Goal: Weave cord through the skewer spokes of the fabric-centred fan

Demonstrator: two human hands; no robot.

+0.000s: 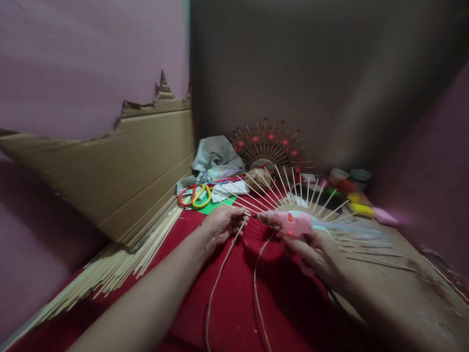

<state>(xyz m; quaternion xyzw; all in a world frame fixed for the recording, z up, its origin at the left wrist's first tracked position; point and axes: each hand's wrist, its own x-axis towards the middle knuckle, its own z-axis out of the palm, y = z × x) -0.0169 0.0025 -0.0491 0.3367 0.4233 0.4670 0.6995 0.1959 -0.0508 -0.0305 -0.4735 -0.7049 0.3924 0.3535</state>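
My right hand [311, 249] is closed around a pink hot glue gun [295, 222] with a small red light lit on its side. The gun's dark, crusted nozzle points left and meets the fingertips of my left hand [225, 225]. Those fingers pinch a thin jute twine [223, 271], whose strand hangs down toward me over the red cloth [234, 293]. A second length of twine [256, 283] runs down beneath the gun. Behind the gun, thin wooden sticks [282, 183] fan out in an arc; my hands and the gun hide part of their base.
Cut cardboard [154, 156] leans on the left wall above a pile of loose sticks [124, 264]. Scissors [196, 194] with red and yellow handles lie by a ball of twine [257, 180]. A flowered fan-shaped piece [271, 139] stands behind. Coloured bundles [361, 208] are at right.
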